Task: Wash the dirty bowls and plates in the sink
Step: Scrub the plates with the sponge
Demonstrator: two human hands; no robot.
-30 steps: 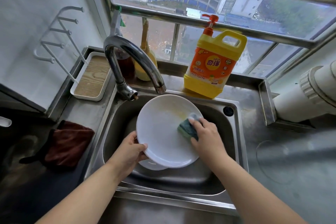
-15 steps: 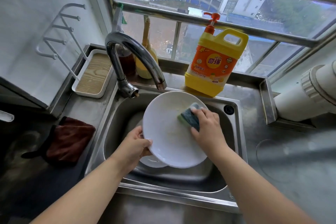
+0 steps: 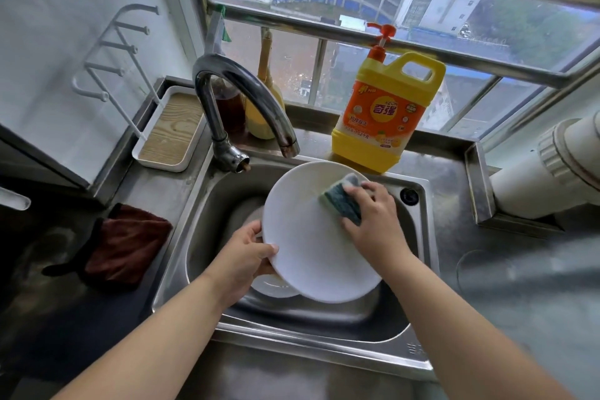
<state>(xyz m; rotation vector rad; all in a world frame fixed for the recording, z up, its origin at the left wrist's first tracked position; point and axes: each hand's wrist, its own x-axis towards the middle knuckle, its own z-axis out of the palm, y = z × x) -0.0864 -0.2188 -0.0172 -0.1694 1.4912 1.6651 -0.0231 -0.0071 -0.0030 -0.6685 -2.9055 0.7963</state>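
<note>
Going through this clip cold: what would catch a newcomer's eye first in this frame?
The big white plate held tilted over the steel sink: the left hand grips its lower-left rim and the right hand presses a blue-green sponge on its upper right. Next comes the yellow-and-orange detergent jug on the ledge behind the sink, under the window.

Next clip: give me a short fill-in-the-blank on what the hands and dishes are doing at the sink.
1. The right hand presses a ____ against the white plate.
2. The left hand grips the plate by its ____.
3. The plate is held tilted over the ____.
4. The yellow detergent jug stands ____ the sink, by the window.

Missing words: sponge; rim; sink; behind
</note>
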